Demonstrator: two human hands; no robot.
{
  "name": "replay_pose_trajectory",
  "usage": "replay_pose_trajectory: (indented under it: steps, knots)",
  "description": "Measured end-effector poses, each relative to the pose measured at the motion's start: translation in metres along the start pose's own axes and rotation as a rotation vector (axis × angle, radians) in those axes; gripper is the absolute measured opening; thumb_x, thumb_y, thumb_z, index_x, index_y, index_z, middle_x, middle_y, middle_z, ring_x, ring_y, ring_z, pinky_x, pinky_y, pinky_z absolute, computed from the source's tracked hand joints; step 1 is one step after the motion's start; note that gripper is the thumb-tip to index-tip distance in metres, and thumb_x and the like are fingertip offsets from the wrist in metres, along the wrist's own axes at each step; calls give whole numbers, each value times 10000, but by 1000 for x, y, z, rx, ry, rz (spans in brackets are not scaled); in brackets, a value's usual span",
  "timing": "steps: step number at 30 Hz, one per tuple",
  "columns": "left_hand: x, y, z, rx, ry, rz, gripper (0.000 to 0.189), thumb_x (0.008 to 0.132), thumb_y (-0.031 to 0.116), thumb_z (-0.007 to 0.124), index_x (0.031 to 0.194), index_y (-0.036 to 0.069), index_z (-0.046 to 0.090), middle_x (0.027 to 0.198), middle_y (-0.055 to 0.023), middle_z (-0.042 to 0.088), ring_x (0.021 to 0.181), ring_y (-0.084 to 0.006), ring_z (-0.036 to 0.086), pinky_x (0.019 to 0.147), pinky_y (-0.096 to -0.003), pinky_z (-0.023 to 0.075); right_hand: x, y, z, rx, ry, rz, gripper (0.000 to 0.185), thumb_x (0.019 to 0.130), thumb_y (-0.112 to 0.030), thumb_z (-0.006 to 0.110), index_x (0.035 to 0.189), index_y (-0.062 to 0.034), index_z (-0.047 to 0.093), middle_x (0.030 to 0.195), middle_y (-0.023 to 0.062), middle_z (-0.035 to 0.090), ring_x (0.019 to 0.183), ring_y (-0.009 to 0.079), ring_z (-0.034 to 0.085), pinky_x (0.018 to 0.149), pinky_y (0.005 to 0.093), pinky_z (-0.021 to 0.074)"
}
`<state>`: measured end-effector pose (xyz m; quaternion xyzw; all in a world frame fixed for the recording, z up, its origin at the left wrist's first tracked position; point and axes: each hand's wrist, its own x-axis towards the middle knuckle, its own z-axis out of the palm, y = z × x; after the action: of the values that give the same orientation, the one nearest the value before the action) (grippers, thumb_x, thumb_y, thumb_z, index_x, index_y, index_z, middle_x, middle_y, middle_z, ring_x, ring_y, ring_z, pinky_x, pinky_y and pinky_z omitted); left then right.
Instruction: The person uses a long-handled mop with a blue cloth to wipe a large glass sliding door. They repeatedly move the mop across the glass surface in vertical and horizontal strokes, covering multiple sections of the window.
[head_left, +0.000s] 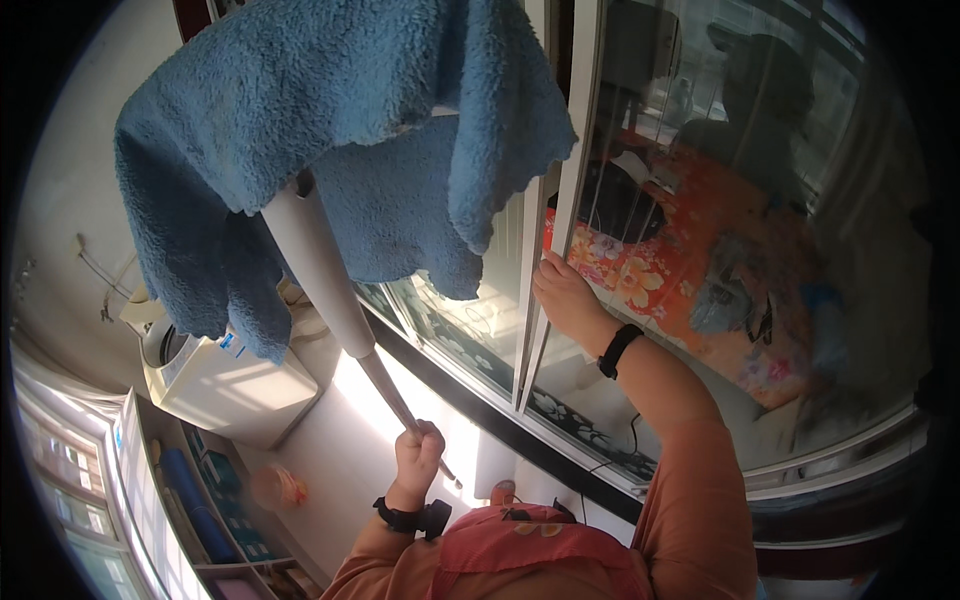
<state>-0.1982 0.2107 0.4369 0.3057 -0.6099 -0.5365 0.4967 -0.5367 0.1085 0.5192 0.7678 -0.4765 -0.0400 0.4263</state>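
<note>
My left hand (418, 459) is wrapped around the thin lower part of a pole (319, 274), whose upper part is thick and white. A fluffy blue cloth (300, 97) drapes over the raised top end and hides whatever head is beneath. The pole leans up and to the left, its thin tail end coming out below my fist. At the right, my right hand (568, 296) grips the white edge frame (559, 202) of a glass sliding door (637, 330). Some of its fingertips are hidden behind the frame.
A top-loading washing machine (232, 386) stands at the left against the wall. Shelves (251, 566) hold rolled material (191, 499) beneath a window (82, 472). Through the glass show a red floral cover (637, 277) and a black bag (619, 202). A dark floor track (480, 416) runs below the doors.
</note>
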Motion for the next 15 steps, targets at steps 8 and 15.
replay_pose_trajectory:
  steps: [8, 15]
  knots:
    - [11, -36, 14, 101, -39, -33, 280, 942, 247, 501, 758, 36, 486, 625, -21, 491, 545, -99, 451, 500, -244, 380, -24, -10, 4, 32, -98, 37, 134, 786, -123, 510, 853, -76, 616, 906, 49, 554, 1112, 224, 477, 1164, 382, 164]
    - [50, -86, -4, 255, -179, -35, 113, 827, 68, 560, 724, 25, 545, 632, -76, 513, 551, -175, 504, 541, -282, 428, -57, -36, 21, 148, -69, 134, 105, 788, -136, 515, 808, -76, 599, 920, 62, 551, 1125, 220, 474, 1156, 372, 187]
